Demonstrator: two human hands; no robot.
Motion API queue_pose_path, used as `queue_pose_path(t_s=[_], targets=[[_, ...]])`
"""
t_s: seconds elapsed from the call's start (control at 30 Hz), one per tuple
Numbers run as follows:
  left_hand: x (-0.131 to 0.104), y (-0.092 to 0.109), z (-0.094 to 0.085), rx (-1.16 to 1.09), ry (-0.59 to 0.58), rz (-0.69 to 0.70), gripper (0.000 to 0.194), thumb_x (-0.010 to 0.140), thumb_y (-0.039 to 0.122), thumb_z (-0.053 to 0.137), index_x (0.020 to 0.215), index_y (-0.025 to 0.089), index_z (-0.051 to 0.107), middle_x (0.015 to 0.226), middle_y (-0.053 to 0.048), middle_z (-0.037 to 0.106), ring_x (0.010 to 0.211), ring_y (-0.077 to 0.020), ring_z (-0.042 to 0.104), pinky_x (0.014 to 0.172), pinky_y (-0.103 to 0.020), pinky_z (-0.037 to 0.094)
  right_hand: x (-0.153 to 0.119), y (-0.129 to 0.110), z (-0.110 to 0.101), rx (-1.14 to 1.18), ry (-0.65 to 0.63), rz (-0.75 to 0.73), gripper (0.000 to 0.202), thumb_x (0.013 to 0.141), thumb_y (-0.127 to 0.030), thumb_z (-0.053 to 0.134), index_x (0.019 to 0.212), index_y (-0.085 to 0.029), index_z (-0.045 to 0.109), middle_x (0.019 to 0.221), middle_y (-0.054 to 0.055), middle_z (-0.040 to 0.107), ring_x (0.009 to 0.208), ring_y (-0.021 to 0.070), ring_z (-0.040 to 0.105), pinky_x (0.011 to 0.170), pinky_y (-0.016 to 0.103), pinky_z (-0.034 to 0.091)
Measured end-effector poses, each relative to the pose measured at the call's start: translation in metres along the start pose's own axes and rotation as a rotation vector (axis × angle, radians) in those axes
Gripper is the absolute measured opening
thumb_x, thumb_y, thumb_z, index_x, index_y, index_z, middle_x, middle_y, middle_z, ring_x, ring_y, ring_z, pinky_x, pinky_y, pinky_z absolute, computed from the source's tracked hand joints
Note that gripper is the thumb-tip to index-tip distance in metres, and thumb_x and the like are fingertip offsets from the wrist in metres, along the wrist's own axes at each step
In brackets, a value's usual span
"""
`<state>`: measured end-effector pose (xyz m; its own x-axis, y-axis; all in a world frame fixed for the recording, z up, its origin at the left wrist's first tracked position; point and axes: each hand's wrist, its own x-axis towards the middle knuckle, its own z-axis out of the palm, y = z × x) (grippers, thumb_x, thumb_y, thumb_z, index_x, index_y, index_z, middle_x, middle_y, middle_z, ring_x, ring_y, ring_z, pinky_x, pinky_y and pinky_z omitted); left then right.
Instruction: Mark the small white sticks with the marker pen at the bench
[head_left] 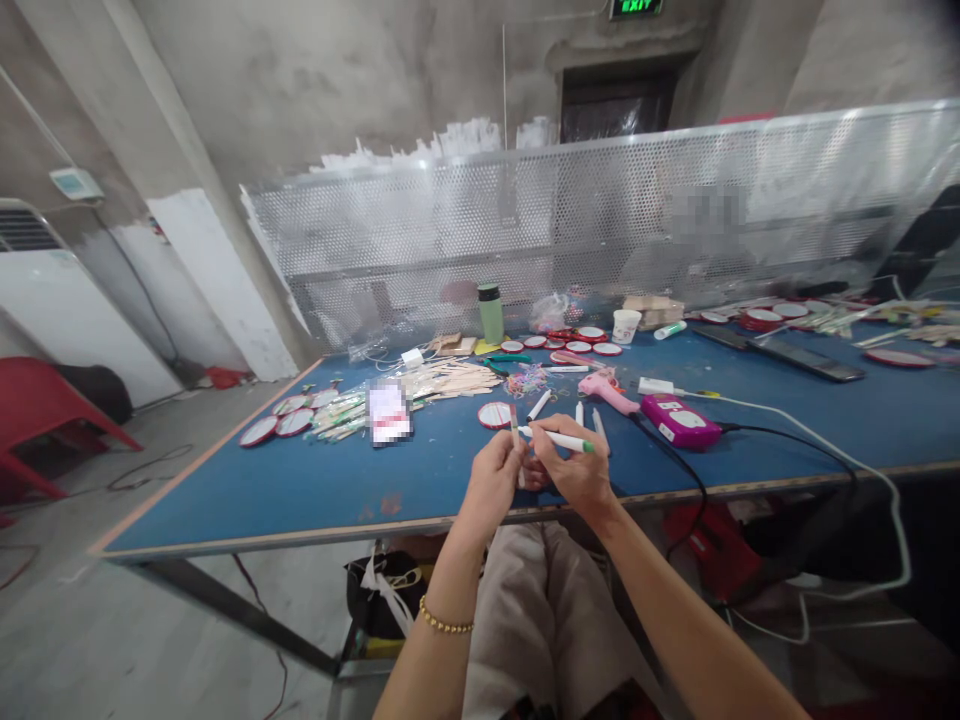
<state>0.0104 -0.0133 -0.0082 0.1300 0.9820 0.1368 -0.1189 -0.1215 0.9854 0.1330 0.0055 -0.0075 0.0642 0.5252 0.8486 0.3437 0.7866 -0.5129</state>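
Observation:
My left hand [495,472] is closed around a flat craft stick [515,425], held upright with a reddish upper part. In my right hand [574,468] is a white marker [559,437] with a green end, its tip pointing left at the stick. Both hands are close together above the table's front edge. Just beyond them lies a round white disc with a red rim [495,415]. A white marker with a dark tip [538,405] lies beside it, and more white pens [598,428] rest behind my right hand.
A pink glue gun [609,392] and a purple box [680,421] with cables lie to the right on the blue table [300,495]. Left are a phone [389,412] and many sticks [457,380]. A green tumbler [490,314] and paper cup [625,326] stand behind, before a perforated metal screen [420,220].

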Motion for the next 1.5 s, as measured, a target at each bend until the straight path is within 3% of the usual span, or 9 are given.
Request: queue_pose_path(t_s=[1.0, 1.5], targets=[[0.0015, -0.0038, -0.0017, -0.034, -0.015, -0.007, 0.037, 0.076, 0.054, 0.064, 0.084, 0.02, 0.051, 0.062, 0.003, 0.063, 0.053, -0.0159, 0.064, 0.057, -0.031, 0.056, -0.0001, -0.0005, 0.0001, 0.004, 0.03, 0.011, 0.018, 0.087, -0.023, 0.055, 0.073, -0.019, 0.066, 0.064, 0.0, 0.066, 0.056, 0.0126, 0.06, 0.057, 0.024, 0.05], [0.0002, -0.0026, -0.0013, -0.04, -0.017, 0.0, 0.039, 0.075, 0.054, 0.066, 0.087, 0.018, 0.054, 0.065, 0.003, 0.063, 0.054, -0.0144, 0.063, 0.057, -0.029, 0.055, -0.0001, -0.0002, 0.0004, -0.01, 0.027, -0.036, 0.016, 0.086, -0.016, 0.056, 0.074, -0.018, 0.066, 0.066, 0.0, 0.067, 0.057, 0.0118, 0.061, 0.057, 0.022, 0.049]])
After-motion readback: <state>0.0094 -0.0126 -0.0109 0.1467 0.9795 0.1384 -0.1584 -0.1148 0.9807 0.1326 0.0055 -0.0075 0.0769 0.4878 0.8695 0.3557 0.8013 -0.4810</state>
